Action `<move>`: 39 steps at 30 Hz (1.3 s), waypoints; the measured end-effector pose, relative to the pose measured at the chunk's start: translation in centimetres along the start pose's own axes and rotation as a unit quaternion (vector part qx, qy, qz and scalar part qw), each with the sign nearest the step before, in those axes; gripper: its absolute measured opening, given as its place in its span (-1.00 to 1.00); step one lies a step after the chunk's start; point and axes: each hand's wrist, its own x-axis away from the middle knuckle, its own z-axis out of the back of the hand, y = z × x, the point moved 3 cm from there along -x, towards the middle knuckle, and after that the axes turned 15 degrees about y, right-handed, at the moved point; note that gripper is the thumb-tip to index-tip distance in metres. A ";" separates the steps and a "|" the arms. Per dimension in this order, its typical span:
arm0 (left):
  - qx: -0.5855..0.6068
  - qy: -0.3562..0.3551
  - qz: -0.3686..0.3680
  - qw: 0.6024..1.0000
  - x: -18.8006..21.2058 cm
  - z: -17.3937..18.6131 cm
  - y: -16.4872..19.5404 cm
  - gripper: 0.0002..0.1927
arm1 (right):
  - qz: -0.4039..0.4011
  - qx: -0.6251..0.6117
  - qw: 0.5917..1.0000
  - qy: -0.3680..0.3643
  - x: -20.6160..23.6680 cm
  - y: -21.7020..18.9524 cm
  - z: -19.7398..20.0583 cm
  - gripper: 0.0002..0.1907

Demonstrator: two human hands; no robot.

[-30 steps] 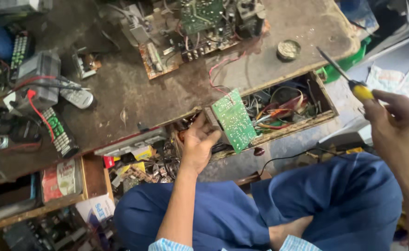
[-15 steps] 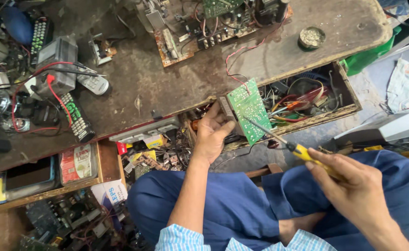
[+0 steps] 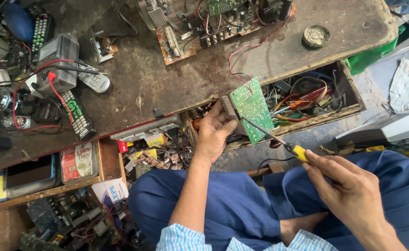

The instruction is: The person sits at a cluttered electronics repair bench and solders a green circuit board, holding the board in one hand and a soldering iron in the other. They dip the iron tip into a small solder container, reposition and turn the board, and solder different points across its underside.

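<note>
Head view: green circuit board [image 3: 251, 109] stands tilted at near edge of the surface [image 3: 167, 79], over the open drawer [image 3: 348, 100], long axis running far-left to near-right. Left hand [image 3: 213, 132] is nearer, its fingers [image 3: 216, 111] pinching the board's left edge. Right hand [image 3: 350, 193] sits near-right, fingers pressed together around yellow handle of screwdriver [image 3: 278, 142]; shaft points far-left, tip touching the board's face. Vs 0.5 s ago: tip was just short of the board's lower part, now on it; right hand about same place. Vs 1 s ago: screwdriver was raised far right, well apart from board.
</note>
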 end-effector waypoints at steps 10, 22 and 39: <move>-0.015 0.017 0.005 1.000 0.0 -0.1 0.1 -0.23 | 0.035 0.088 0.995 -0.023 -1.1 -2.4 1.3 -0.65; -0.014 0.008 -0.004 1.000 0.0 0.2 0.0 -0.23 | -0.026 -0.016 0.999 -0.016 -0.1 0.4 0.3 -0.65; -0.015 0.021 0.009 1.000 0.2 -0.2 0.5 -0.23 | -0.375 -0.295 0.872 -0.115 3.9 11.3 -7.0 -0.68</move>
